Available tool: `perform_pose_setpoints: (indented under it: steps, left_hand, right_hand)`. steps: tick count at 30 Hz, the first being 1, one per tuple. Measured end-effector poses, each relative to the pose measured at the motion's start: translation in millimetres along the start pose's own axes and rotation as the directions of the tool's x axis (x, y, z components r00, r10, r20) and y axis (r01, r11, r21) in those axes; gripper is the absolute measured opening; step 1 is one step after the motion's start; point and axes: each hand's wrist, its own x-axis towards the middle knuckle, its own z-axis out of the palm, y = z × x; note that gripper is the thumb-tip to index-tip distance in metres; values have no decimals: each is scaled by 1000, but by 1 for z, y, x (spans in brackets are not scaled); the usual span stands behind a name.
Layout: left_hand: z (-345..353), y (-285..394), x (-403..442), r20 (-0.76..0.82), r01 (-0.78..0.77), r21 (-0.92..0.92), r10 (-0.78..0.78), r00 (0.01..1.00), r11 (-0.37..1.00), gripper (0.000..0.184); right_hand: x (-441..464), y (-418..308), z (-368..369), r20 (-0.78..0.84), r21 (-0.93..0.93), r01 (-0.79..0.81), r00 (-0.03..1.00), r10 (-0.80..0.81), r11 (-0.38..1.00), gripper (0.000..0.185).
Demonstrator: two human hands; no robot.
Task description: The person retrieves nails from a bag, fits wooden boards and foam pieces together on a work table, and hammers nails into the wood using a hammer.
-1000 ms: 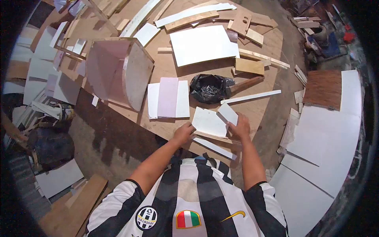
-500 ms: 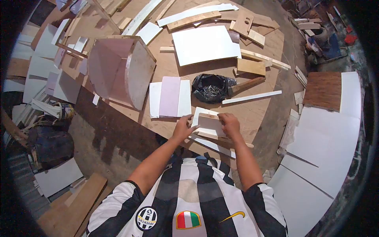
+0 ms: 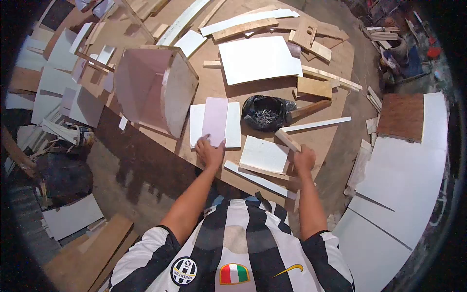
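Observation:
My left hand [image 3: 210,152] touches the lower end of a pink strip [image 3: 215,119], fingers apart, the strip lying across a white square panel [image 3: 234,127]. In my right hand [image 3: 304,159] is a small wooden block [image 3: 288,139], tilted up and gripped at its lower end. Between the hands a white board [image 3: 264,155] with a wooden edge lies on the table [image 3: 233,183]. Nearer my body is a narrow white strip [image 3: 258,179]. A black bag of nails [image 3: 266,114] sits beyond the board.
An open quarter-round box [image 3: 155,90] stands at the left. Farther back lie a large white panel [image 3: 260,59], a yellowish wood block [image 3: 314,87] and wooden strips. White sheets [image 3: 394,180] lie to the right, beside the table.
My left hand has left the white board and moved left onto the pink strip. My right hand has lifted the small block off the board and moved right with it.

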Motion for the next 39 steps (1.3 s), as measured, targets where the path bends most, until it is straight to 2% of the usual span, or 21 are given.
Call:
perform_pose_setpoints:
  steps: [1, 2, 3, 5, 9, 11, 15, 17, 18, 19, 21, 23, 24, 27, 28, 29, 30, 32, 33, 35, 39]
  left_hand:
    - [-4, 3, 8, -41, 47, 49, -45, 998, 998, 84]
    - [-8, 6, 14, -86, 95, 94, -87, 992, 991, 97]
    - [-13, 10, 18, -88, 96, 95, -88, 992, 991, 97]
    - [-21, 17, 25, 19, 101, 223, -108, 994, 969, 117]
    - [-22, 21, 37, 66, 129, 233, -148, 987, 964, 117]
    - [-39, 34, 41, 215, 279, 241, -332, 919, 929, 112]
    - [-28, 18, 49, 198, 261, 155, -289, 937, 953, 98]
    - [-24, 9, 50, 239, 290, -107, -259, 936, 951, 82]
    - [-23, 6, 49, 238, 293, -106, -262, 935, 950, 82]
    - [-21, 5, 47, 218, 236, -174, -196, 956, 956, 71]
    - [-14, -7, 46, 185, 178, -243, -134, 973, 954, 61]
    - [-3, -28, 48, 212, 99, -625, 47, 976, 775, 52]
    - [-18, -19, 41, 211, 151, -570, -34, 977, 808, 50]
    - [-17, -51, 34, 298, 189, -592, -5, 955, 784, 59]
    - [-16, -61, 27, 287, 194, -671, 10, 958, 716, 55]
    - [-19, -76, 20, 362, 312, -632, -86, 928, 709, 51]
    - [-34, -78, 14, 432, 427, -584, -181, 883, 691, 46]
    - [-35, -104, -6, 389, 473, -634, -276, 879, 611, 40]
    - [-34, -121, -17, 375, 486, -653, -310, 874, 581, 39]
    - [-22, -160, -30, 477, 556, -717, -285, 831, 421, 37]
    - [-34, -170, -45, 470, 536, -776, -261, 843, 333, 34]
  right_hand:
    - [4, 4, 0, 28, -58, -51, 998, 53, 997, 29]
    - [2, 10, 4, -66, -37, 17, 998, -19, 999, 27]
    - [3, 7, 4, -65, -35, 18, 998, -20, 999, 27]
    - [4, 1, 1, -107, -7, 9, 994, -9, 1000, 29]
    - [17, -8, 10, -16, -13, 12, 1000, -13, 1000, 39]
    - [16, -23, 17, -65, 15, 114, 991, -113, 993, 51]
    - [12, -74, 22, -149, 2, 165, 975, -163, 986, 58]
    - [12, -98, 30, -291, 32, 265, 925, -244, 964, 61]
    - [7, -115, 25, -261, 66, 288, 929, -262, 955, 59]
    - [4, -129, 25, -260, 67, 292, 928, -265, 954, 59]
    - [1, -154, 27, -171, 241, 406, 912, -373, 881, 60]
    - [5, -174, 40, -151, 312, 426, 905, -398, 849, 60]
    - [6, -185, 39, -130, 379, 435, 899, -419, 817, 60]
    - [16, -204, 29, -13, 297, 417, 901, -433, 859, 59]
    - [20, -207, 39, 44, 272, 390, 908, -416, 880, 60]
    - [21, -205, 47, 41, 269, 391, 908, -416, 880, 60]
    - [18, -207, 50, 107, 230, 454, 867, -486, 861, 61]
    - [12, -213, 57, 317, 109, 602, 733, -602, 791, 68]
    - [4, -218, 59, 319, 106, 608, 729, -606, 787, 68]
    - [-12, -232, 59, 167, 76, 771, 616, -770, 633, 75]
    - [-16, -254, 59, 254, 25, 779, 601, -758, 626, 88]
